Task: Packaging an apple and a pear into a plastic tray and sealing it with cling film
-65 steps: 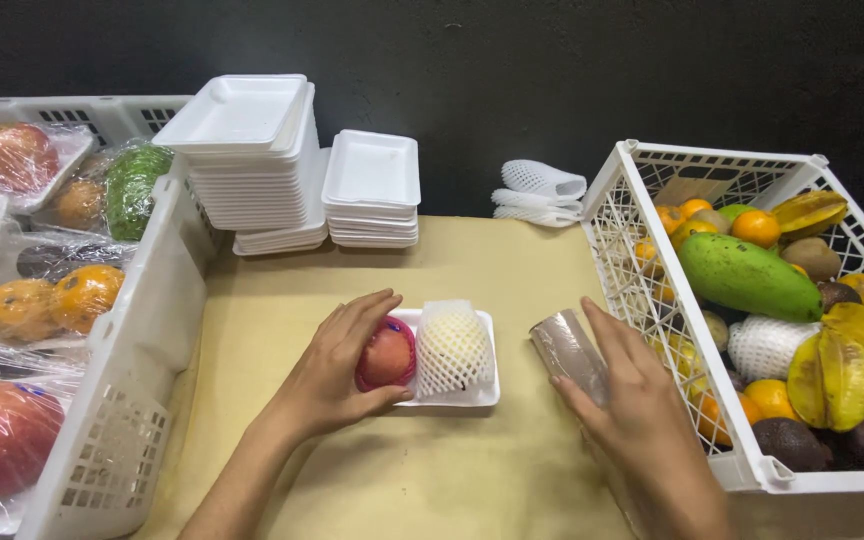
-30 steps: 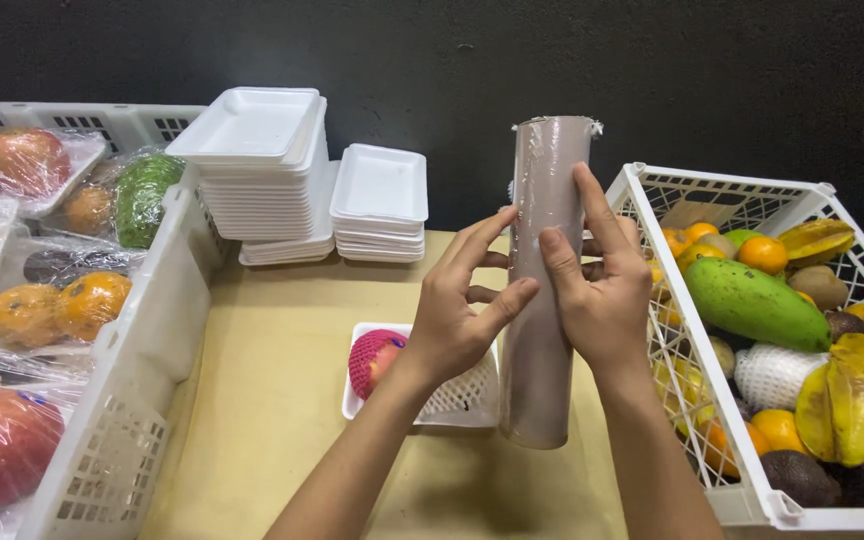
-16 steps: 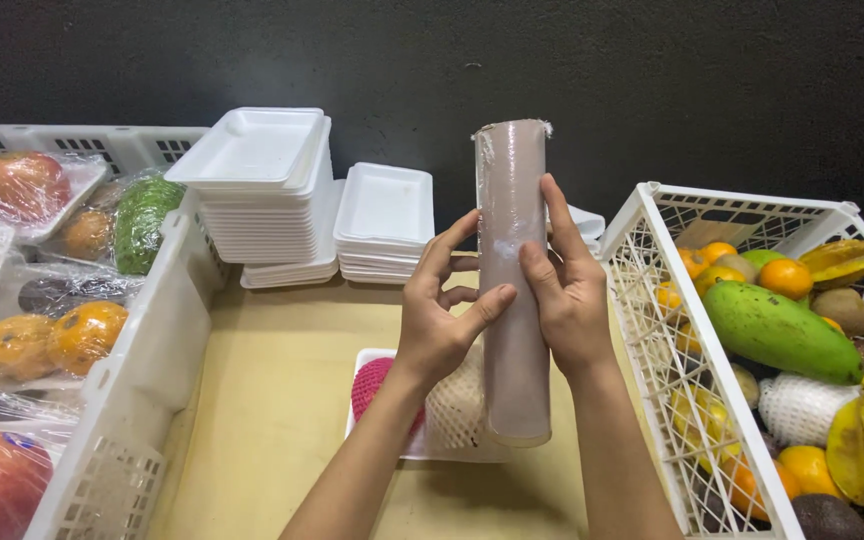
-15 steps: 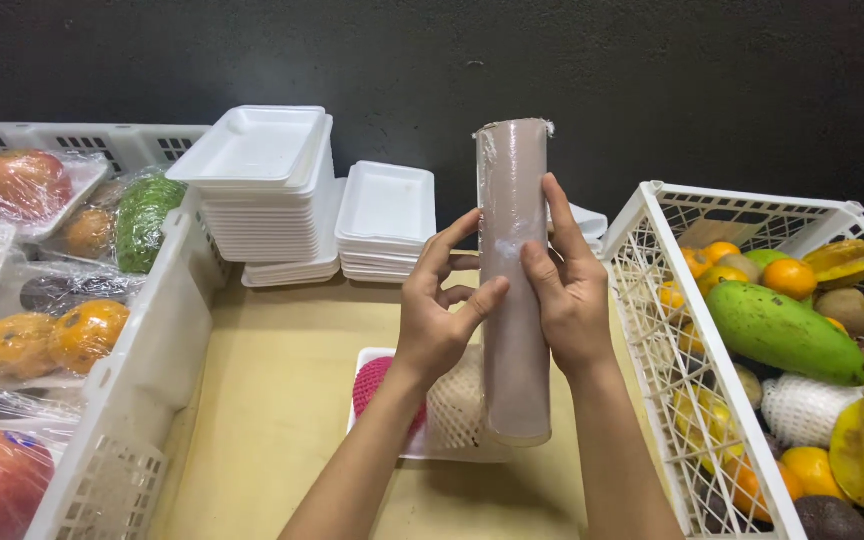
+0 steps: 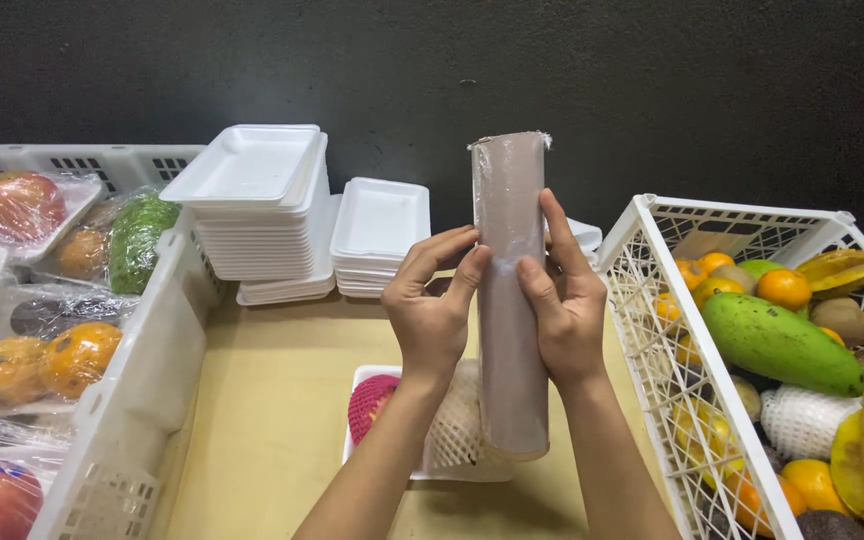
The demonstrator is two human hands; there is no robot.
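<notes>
Roll: we hold a roll of cling film upright in the air, above the table and in front of the small foam tray.
Left hand: closed on the roll's left side, the fingertips pressed to its face, seemingly feeling for the film's loose edge.
Right hand: clamped on the roll's right side, thumb in front, index finger stretched up along it.
Tray: it carries a fruit in a pink foam net and another in a white foam net; the roll's lower end hides part of the white one.
Around us: a white crate of loose fruit stands just to the right, a crate of wrapped trays to the left, and stacks of empty foam trays sit behind.
Risk, film: we judge the edge hard to find on so smooth a surface; a nail dragged across it could tear the film into strips or bunch it.
Risk, grip: the roll is tall and held only at mid-height, so a slip could drop it onto the netted fruit below.
Risk, crate: the right elbow is close to the fruit crate and could knock it.
</notes>
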